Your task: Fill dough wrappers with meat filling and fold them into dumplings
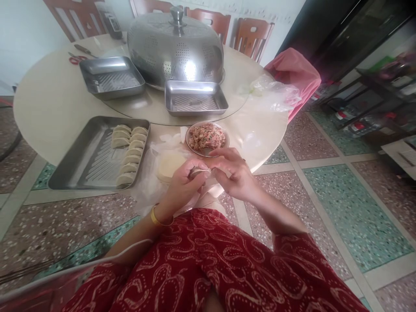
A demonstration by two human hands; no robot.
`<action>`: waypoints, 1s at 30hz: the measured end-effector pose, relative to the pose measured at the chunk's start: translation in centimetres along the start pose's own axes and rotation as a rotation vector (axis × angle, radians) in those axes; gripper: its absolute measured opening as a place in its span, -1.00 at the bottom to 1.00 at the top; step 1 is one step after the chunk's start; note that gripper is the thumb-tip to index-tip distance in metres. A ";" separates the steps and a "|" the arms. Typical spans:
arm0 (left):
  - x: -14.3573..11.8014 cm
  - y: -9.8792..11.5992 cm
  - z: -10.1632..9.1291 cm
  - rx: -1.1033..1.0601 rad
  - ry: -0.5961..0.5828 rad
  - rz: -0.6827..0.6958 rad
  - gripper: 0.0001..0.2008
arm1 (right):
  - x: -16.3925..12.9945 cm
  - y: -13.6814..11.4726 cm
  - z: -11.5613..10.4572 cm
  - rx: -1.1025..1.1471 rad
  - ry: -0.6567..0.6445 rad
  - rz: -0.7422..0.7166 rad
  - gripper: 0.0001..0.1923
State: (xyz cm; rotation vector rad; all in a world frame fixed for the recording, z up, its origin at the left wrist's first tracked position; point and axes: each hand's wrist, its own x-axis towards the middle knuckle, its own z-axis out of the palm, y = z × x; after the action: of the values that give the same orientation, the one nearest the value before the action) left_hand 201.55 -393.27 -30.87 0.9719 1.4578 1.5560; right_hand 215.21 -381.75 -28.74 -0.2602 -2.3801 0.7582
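Pinching a dumpling (200, 172) between both hands, just off the table (52, 104) edge, above the lap. Left hand (182, 186) cups it from below, fingers curled shut round it; right hand (233, 173) closes thumb & fingertips on its right end. Wrapper stack (169, 165) sits just behind left hand, filling bowl (207, 138) near right hand. Tray w/ folded dumplings (128, 152) further left.

pale dumpling (200, 172), small, partly folded, pinched between both hands, just before the table edge
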 end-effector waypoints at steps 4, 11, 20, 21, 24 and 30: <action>-0.1 -0.1 0.3 0.001 0.050 0.050 -0.83 | -0.1 -0.4 0.0 -0.011 0.013 -0.039 -0.71; 0.1 0.1 0.4 0.054 0.168 0.137 -0.85 | -0.6 0.0 0.8 -0.097 0.190 -0.135 -0.64; 0.2 0.5 0.8 -0.015 0.194 0.127 -0.94 | -1.7 0.7 1.4 -0.027 0.264 -0.049 -0.89; 0.2 0.5 0.9 -0.022 0.200 0.137 -0.94 | -1.8 0.7 1.5 -0.042 0.264 -0.045 -0.89; 0.3 0.3 1.1 -0.039 0.211 0.151 -0.93 | -1.9 0.7 1.9 -0.054 0.270 -0.035 -0.87; 0.4 0.5 1.4 -0.050 0.230 0.136 -0.93 | -1.7 0.4 2.2 -0.087 0.307 0.009 -0.95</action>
State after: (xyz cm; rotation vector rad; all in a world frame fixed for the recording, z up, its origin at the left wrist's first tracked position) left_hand 202.66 -392.32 -30.30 0.9025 1.5264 1.8444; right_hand 215.17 -383.04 -31.26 -0.3944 -2.1234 0.5731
